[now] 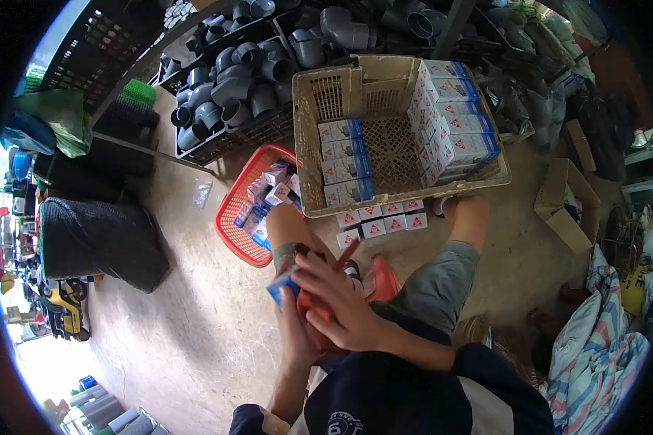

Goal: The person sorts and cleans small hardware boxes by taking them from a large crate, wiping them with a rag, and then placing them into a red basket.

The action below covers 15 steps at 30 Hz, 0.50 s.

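My left hand (294,330) is closed around a small blue box (280,286), whose corner shows past my fingers. My right hand (345,304) lies over the top, its fingers bent around an orange-red object (315,310) between both palms. Its kind is mostly hidden, and a reddish-brown bar (347,255) sticks out beyond my fingers. Between my knees, white boxes with red triangle marks (374,228) stand in rows on the floor. More of these boxes (345,161) are stacked along the left and right sides of a dirty beige crate (406,199).
A red basket (228,233) with blue-and-white boxes stands by my left knee. Behind are black crates of grey pipe fittings (233,83). Rolled dark mesh (98,239) lies left. An opened cardboard box (567,206) and a striped sack (595,326) are at right.
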Motion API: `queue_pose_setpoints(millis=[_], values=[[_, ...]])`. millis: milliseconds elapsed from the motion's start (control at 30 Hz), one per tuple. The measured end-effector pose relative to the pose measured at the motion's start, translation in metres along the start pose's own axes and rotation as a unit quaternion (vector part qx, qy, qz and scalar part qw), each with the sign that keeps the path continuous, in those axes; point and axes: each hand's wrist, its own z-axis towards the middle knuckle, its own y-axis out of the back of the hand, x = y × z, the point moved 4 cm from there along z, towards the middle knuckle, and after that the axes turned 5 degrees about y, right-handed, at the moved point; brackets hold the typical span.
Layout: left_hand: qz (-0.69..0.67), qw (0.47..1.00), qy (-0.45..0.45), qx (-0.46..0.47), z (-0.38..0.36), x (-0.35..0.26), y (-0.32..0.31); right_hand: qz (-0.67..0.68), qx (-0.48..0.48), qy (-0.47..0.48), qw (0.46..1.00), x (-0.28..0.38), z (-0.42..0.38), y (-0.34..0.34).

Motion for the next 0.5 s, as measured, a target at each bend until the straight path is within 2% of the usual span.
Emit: queue_pose_setpoints(millis=[67, 100, 167, 200, 400, 433, 500], values=[[-0.041, 0.997, -0.038, -0.049, 0.009, -0.004, -0.002, 0.009, 0.065, -0.002, 0.998, 0.000, -0.010, 0.001], [-0.084, 0.996, -0.002, -0.019, 0.013, -0.003, 0.003, 0.014, 0.095, -0.002, 0.995, -0.001, -0.015, 0.000], [-0.169, 0.982, 0.071, 0.040, 0.021, -0.003, 0.018, 0.029, 0.095, 0.002, 0.995, -0.005, -0.022, 0.001], [-0.142, 0.986, 0.059, -0.060, 0.024, -0.006, 0.016, 0.031, 0.097, 0.001, 0.995, -0.007, -0.023, 0.001], [-0.170, 0.978, 0.057, -0.106, 0.043, 0.008, 0.033, 0.086, 0.071, 0.015, 0.994, -0.025, -0.025, 0.004], [-0.217, 0.975, 0.043, -0.026, 0.048, 0.007, 0.027, 0.099, 0.058, 0.023, 0.993, -0.029, -0.024, 0.005], [-0.309, 0.942, 0.014, 0.133, 0.047, 0.004, 0.014, 0.223, -0.014, -0.085, 0.971, -0.038, -0.025, 0.003]])
